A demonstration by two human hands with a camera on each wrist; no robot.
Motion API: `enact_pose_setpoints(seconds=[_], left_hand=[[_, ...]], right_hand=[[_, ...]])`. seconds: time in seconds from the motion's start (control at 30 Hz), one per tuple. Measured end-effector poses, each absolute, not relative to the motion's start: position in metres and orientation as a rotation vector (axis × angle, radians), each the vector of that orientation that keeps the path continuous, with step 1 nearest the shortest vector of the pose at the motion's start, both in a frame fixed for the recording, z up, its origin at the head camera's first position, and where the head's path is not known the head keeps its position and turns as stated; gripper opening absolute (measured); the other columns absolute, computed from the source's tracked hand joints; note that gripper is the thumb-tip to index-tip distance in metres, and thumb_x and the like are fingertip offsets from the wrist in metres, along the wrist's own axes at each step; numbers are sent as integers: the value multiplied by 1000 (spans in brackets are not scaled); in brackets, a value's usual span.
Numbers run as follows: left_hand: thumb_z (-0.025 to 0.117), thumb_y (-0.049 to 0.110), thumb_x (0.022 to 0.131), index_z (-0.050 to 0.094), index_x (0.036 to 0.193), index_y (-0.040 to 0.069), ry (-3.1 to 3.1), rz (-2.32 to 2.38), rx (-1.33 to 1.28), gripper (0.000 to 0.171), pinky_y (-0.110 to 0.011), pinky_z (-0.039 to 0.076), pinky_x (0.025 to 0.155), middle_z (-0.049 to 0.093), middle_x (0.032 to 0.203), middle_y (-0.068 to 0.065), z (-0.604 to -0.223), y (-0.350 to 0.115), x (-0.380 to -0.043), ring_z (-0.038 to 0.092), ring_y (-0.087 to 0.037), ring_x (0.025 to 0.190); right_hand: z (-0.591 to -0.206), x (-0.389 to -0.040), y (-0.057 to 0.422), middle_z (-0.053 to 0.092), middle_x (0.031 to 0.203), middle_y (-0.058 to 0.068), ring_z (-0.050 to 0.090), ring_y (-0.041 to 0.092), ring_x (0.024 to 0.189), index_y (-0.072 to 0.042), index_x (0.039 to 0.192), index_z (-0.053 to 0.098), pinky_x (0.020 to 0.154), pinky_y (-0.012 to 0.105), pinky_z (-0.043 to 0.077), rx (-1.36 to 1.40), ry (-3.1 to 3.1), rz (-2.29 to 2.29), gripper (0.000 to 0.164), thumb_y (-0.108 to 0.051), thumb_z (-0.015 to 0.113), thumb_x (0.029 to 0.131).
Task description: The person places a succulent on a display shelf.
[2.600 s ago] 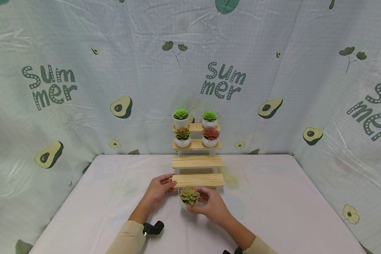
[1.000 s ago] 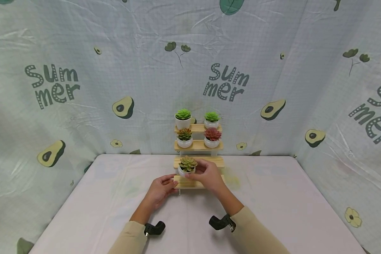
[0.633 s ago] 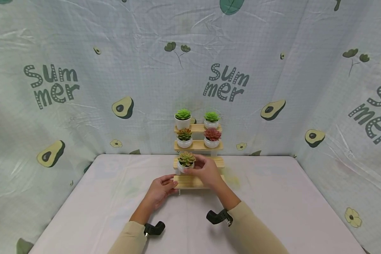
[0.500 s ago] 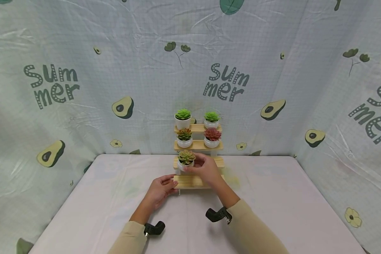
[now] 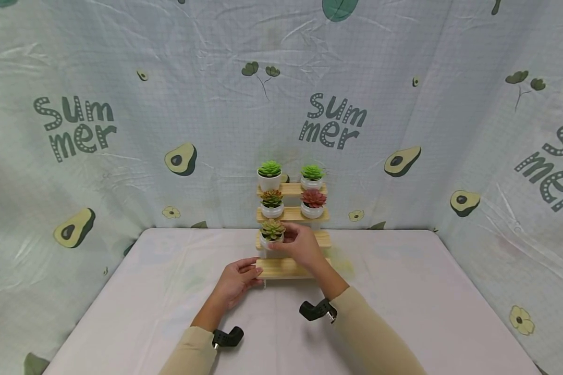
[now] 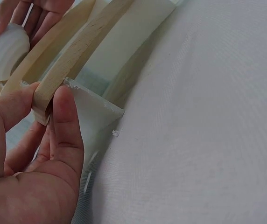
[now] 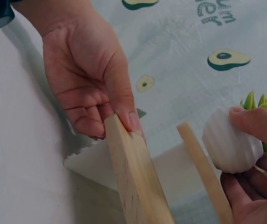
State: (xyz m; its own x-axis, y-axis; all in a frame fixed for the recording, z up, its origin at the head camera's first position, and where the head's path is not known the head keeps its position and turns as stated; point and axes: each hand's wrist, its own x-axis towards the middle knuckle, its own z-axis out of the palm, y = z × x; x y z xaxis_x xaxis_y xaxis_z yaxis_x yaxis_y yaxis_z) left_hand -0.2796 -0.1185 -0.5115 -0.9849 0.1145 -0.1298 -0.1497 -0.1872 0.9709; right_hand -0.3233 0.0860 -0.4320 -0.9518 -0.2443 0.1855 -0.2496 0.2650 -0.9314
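Observation:
A small potted succulent (image 5: pixel 272 230) with yellow-green leaves and a white ribbed pot is in my right hand (image 5: pixel 301 245), pinched between thumb and fingers. It is at the left end of the third shelf board down (image 5: pixel 321 239). In the right wrist view the white pot (image 7: pixel 229 142) stands tilted beside that board. My left hand (image 5: pixel 235 281) grips the left end of the lowest board (image 5: pixel 286 268) of the tiered wooden stand. The left wrist view shows its thumb and fingers pinching the board end (image 6: pixel 47 95), just above the white side panel (image 6: pixel 94 105).
On the top shelf stand two bright green succulents (image 5: pixel 269 169). The second shelf bears an orange-green succulent (image 5: pixel 271 199) at left and a red one (image 5: pixel 314 198) at right. A pale cloth covers the table (image 5: pixel 394 302); a printed curtain (image 5: pixel 225 120) hangs behind.
My right hand has carried the potted succulent from in front of the lowest board up and back to the third board's left end. The left hand has kept its grip.

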Motion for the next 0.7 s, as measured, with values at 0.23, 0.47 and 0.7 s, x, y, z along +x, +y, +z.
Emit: enact_pose_setpoints(seconds=[0.23,0.47,0.7], left_hand=[[63,-1,99,47,144,-13,1873,2294,-33,49,-21,62,73,67,97,-1,-511,-120,-279,68,-9,83],[62,-3,99,46,144,-14,1868,2288,-25,49,-22,62,73,67,97,-1,-511,-120,-279,68,-10,83],[63,-2,99,48,143,-13,1909,2270,-25,48,-23,63,73,67,96,-3,-509,-120,-280,69,-11,81]], right_hand=[[-432,-327,84,73,124,11,73,22,107,-7,131,69,87,33,63,488,-2511,1823,56,-18,89,80],[-430,-328,82,72,125,13,72,25,111,-5,132,67,90,35,63,469,-2514,1844,55,-17,88,82],[-429,-329,82,70,128,16,71,27,114,-3,133,65,91,34,62,470,-2503,1853,56,-15,87,83]])
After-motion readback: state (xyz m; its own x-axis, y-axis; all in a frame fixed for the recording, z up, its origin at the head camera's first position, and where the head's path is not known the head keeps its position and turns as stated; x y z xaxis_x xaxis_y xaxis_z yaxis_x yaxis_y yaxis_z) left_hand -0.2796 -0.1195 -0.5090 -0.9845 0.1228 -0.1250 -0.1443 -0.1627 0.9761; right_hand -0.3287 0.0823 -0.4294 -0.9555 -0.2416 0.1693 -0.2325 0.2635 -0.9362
